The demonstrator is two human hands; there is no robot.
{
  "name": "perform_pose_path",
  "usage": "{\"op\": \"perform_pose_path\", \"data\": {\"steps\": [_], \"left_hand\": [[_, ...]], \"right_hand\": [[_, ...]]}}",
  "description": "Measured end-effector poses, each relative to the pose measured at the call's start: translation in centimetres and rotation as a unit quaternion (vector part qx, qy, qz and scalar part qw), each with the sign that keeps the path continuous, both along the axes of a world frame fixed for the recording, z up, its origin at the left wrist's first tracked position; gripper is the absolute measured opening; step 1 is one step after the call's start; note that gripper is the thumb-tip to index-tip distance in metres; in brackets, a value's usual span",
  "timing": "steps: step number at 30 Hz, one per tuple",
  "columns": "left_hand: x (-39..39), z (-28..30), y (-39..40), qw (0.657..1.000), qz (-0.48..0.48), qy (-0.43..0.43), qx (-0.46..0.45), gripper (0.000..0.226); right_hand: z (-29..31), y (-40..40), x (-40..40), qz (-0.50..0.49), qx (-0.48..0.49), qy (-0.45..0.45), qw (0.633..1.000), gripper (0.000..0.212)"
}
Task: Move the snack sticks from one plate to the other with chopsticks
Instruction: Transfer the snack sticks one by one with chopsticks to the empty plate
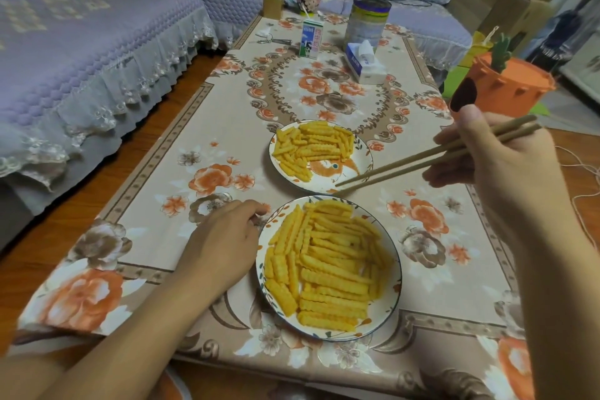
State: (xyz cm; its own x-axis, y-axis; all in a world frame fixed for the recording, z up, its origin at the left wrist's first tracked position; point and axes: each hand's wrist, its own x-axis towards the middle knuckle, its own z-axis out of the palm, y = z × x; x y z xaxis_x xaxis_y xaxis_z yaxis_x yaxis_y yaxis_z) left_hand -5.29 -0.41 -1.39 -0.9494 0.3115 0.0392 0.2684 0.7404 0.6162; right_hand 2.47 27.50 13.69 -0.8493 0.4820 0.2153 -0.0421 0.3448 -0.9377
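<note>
Chopsticks (422, 162) in right hand (496, 169) grip, tips apart, over far plate (363, 153)

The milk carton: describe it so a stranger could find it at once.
Start at the floral tablecloth and look to its far end, past both plates of snack sticks. Left of the tall round tin stands the milk carton, upright. It is the only small white-and-blue box with a cow picture.

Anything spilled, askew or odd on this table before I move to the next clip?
Nothing stands out. All snack sticks sit inside the two plates, near plate and far plate; none lie on the cloth. The right hand holds empty chopsticks; the left hand rests beside the near plate.
</note>
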Motion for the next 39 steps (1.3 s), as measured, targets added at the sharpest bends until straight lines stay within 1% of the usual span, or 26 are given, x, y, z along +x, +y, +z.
{"op": "perform_pose_path", "data": {"steps": [3, 7, 11, 13, 16, 22, 26, 32, 36, 39], "left_hand": [[0.0, 0.0, 0.0, 1.0, 0.0, 0.001, -0.004, 0.041], [0.1, 0.0, 0.2, 1.0, -0.005, -0.005, -0.023, 0.041], [0.3, -0.2, -0.6, 0.999, -0.026, -0.014, -0.024, 0.041], [0.3, -0.3, -1.6, 1.0, -0.018, -0.016, -0.015, 0.044], [0.6, -0.3, -2.9, 1.0, -0.007, -0.017, -0.009, 0.044], [0.9, 0.3, -3.9, 0.999, -0.01, -0.031, 0.0, 0.046], [0.9, 0.4, -3.7, 0.999, -0.019, -0.039, -0.001, 0.044], [0.8, 0.1, -3.5, 0.999, -0.024, -0.04, -0.015, 0.044], [0.7, -0.3, -3.4, 0.999, -0.023, -0.033, -0.014, 0.043], [0.9, -0.7, -3.1, 1.0, -0.017, -0.019, -0.011, 0.044]], "right_hand": [[-0.6, -0.2, -0.4, -0.025, -0.057, 0.036, 0.997, 0.038], [-3.2, -2.0, -1.8, -0.013, -0.095, 0.014, 0.995, 0.035], [-6.1, -4.2, -2.8, 0.007, -0.066, -0.001, 0.998, 0.032], [-7.1, -4.9, -3.0, 0.003, -0.052, -0.002, 0.999, 0.031], [-7.7, -5.3, -3.0, -0.018, -0.053, 0.007, 0.998, 0.035], [-5.6, -4.3, -2.2, -0.058, 0.022, 0.003, 0.998, 0.043], [-4.2, -3.9, -2.4, -0.077, 0.008, 0.003, 0.997, 0.045], [-1.6, -3.4, -1.7, -0.099, -0.021, 0.026, 0.994, 0.045], [0.0, -2.8, 0.4, -0.087, -0.016, 0.006, 0.996, 0.049], [0.1, -2.4, 2.1, -0.084, -0.014, -0.02, 0.996, 0.05]]}}
